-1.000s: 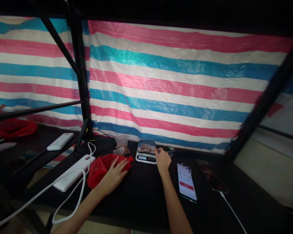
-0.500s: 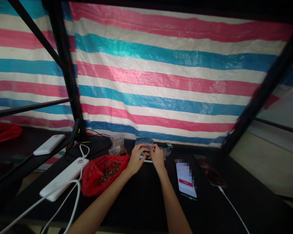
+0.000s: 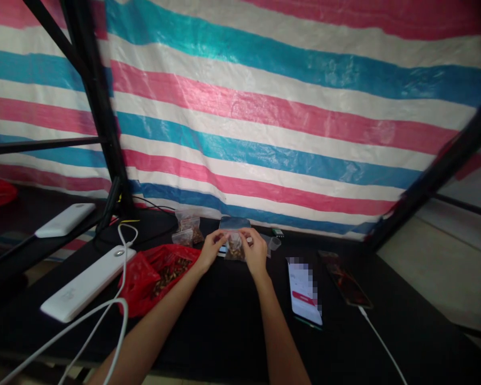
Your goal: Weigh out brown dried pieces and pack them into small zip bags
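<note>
A small clear zip bag [image 3: 234, 250] with brown pieces inside hangs upright between my hands. My left hand [image 3: 212, 249] pinches the upper left of the bag, and my right hand [image 3: 256, 252] grips its upper right, fingers closed. Behind and partly under the bag is a small device with a clear raised lid [image 3: 235, 222]; most of it is hidden. The open red plastic bag [image 3: 138, 283] lies left of my left forearm, holding loose brown pieces [image 3: 172, 275]. Several filled zip bags [image 3: 188, 229] are piled beyond it.
A small clear cup [image 3: 274, 244] stands right of my hands. Farther right lie a lit phone [image 3: 304, 294] and a dark phone [image 3: 346, 279] with a white cable. A white power bank [image 3: 84, 286] with looping cables sits left. Striped sheeting [image 3: 264, 133] hangs behind the table.
The zip bag of brown pieces now shows upright between my hands; before, my hands were lower over the device and covered it. The view has tilted down slightly.
</note>
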Tool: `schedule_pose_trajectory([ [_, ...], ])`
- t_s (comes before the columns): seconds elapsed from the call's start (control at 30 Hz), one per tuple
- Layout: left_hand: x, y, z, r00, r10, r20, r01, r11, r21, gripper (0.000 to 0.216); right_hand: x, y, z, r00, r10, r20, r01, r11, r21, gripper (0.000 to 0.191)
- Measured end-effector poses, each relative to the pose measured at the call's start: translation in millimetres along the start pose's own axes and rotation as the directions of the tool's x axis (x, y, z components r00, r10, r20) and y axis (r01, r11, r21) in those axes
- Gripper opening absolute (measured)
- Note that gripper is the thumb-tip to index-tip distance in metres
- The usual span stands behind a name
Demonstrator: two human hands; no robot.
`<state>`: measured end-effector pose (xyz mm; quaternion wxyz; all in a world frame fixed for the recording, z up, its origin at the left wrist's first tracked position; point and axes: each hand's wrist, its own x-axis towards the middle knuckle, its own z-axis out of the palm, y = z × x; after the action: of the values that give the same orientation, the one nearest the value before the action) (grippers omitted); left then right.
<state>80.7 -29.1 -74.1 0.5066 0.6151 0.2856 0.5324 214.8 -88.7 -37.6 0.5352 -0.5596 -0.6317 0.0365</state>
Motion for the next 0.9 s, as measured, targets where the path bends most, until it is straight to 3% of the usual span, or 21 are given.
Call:
schedule_pose_trajectory([
  [0.13, -1.6, 2.7, 0.6, 0.995, -0.013, -0.095, 0.007, 0.998, -0.061, 0.032, 2.4, 13.1, 8.2, 0.992, 0.117, -0.057, -0.107, 0.983, 0.148, 0.021],
  [0.47, -1.0, 9.7, -7.5, 0.954, -0.043, -0.298, 0.025, 0.998, -0.061, 0.024, 7.0, 26.0, 12.0, 0.949, 0.301, -0.089, -0.241, 0.880, 0.410, 0.022],
  [0.57, 0.3, 10.4, -12.7, 0.969, -0.049, -0.244, 0.034, 0.997, -0.064, 0.030, 7.7, 28.6, 11.5, 0.940, 0.328, -0.095, -0.246, 0.844, 0.476, 0.023],
  [0.7, 0.3, 7.7, -12.8, 0.992, -0.033, -0.119, 0.028, 0.999, -0.042, 0.034, 5.6, 25.5, 12.1, 0.958, 0.287, -0.015, -0.241, 0.830, 0.503, 0.022],
  [0.9, 2.9, 2.4, -17.4, 0.978, 0.020, -0.210, -0.026, 0.999, -0.027, 0.025, 2.0, 21.3, 16.0, 0.954, 0.296, 0.038, -0.270, 0.804, 0.530, 0.022],
])
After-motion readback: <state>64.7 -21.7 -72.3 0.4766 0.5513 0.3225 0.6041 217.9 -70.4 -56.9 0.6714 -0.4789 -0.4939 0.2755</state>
